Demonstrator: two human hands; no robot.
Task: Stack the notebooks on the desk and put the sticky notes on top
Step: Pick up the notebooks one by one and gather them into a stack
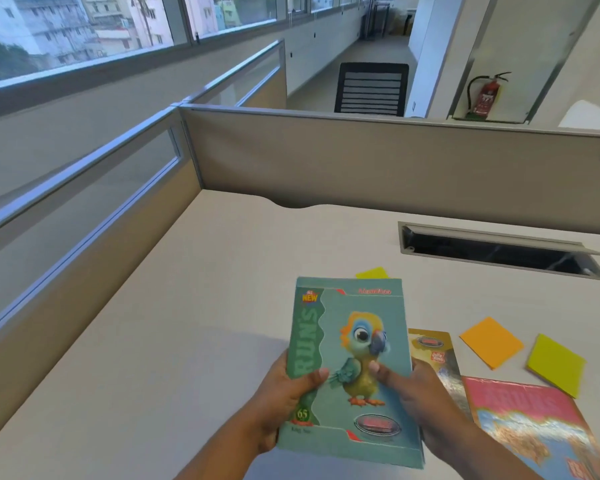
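I hold a teal notebook [352, 344] with a cartoon parrot on its cover, lifted above the desk [194, 306]. My left hand [284, 396] grips its left edge and my right hand [420, 400] grips its right edge, thumbs on the cover. A gold-covered notebook [437, 355] lies partly hidden under it to the right. A pink notebook [534, 427] lies at the lower right. An orange sticky pad [492, 342] and a yellow-green sticky pad [556, 365] rest on the desk to the right. Another yellow sticky pad [373, 273] peeks out behind the teal notebook.
A cable slot with a raised flap [496, 251] is cut into the desk at the back right. Beige partition panels [361, 157] wall the desk at the back and left. A black chair [371, 88] stands beyond the partition.
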